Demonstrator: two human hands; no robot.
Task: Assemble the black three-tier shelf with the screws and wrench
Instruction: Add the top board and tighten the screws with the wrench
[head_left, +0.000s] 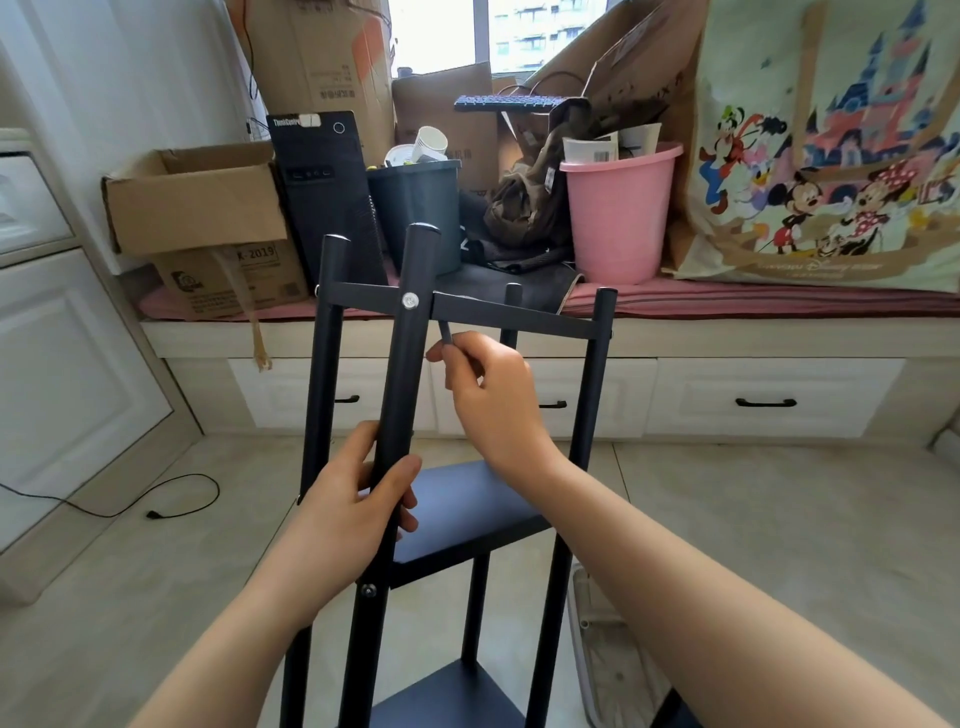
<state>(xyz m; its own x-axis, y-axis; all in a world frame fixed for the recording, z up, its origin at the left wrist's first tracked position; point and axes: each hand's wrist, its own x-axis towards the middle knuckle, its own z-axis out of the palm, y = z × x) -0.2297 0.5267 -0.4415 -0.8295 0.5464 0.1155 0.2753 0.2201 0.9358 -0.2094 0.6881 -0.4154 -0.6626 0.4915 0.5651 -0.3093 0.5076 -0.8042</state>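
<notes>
So the shelf (457, 499) stands upright on the floor right in front. The left hand (345, 512) grips the near post (402, 395), whose long axis runs vertical. The right hand (491, 395) pinches the wrench (445, 332) just below and right of the top screw (410, 300), so it's the nearer hand.

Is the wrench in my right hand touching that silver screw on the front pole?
Apart. In the head view the wrench tip ends right of the front pole, below the screw.

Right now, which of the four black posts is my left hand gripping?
The near-centre post, with the silver screw near its top. Your left hand wraps it; the other three stand untouched.
</notes>
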